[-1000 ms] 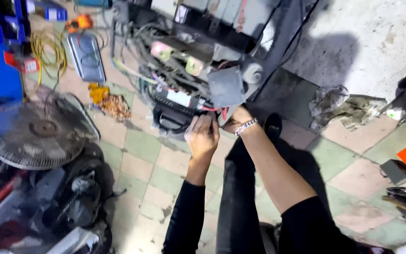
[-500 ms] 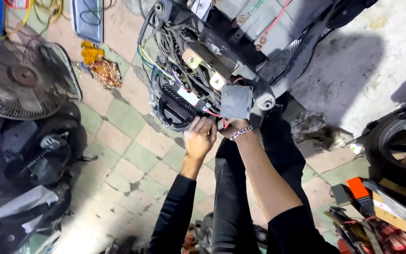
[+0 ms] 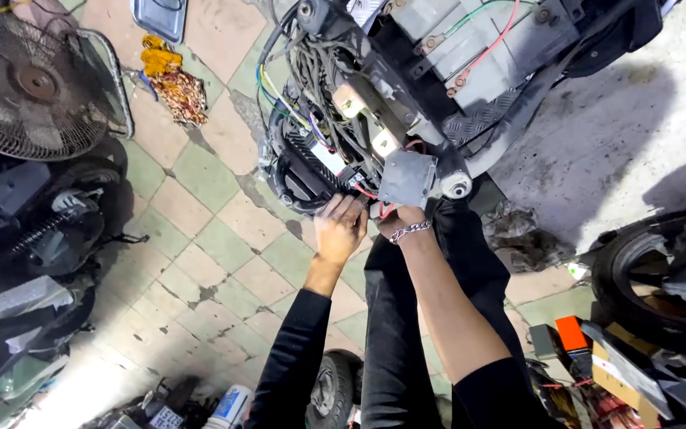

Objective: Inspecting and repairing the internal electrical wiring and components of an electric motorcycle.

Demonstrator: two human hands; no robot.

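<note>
My left hand (image 3: 340, 229), in a black sleeve, reaches up to a black finned box (image 3: 305, 163) under a stripped scooter frame (image 3: 438, 56). Its fingertips rest where red wires (image 3: 367, 193) leave the box, and its grip is hidden. My right hand (image 3: 395, 221), with a chain bracelet (image 3: 409, 231) on the wrist, is curled just below a grey metal plate (image 3: 408, 179). Its fingers close on a loop of red wire and are partly hidden by the plate. A thick bundle of cables (image 3: 311, 79) hangs above both hands.
A round fan (image 3: 29, 87) stands at the upper left, with dark scooter parts (image 3: 49, 230) below it. A yellow-brown rag (image 3: 172, 79) lies on the tiled floor (image 3: 216, 262). A tyre (image 3: 660, 278) and an orange-topped part (image 3: 573, 334) are at the right. A small wheel (image 3: 329, 389) is by my legs.
The view has shifted, so the fan and frame sit further up and left. Both hands stay at the same spot under the grey plate.
</note>
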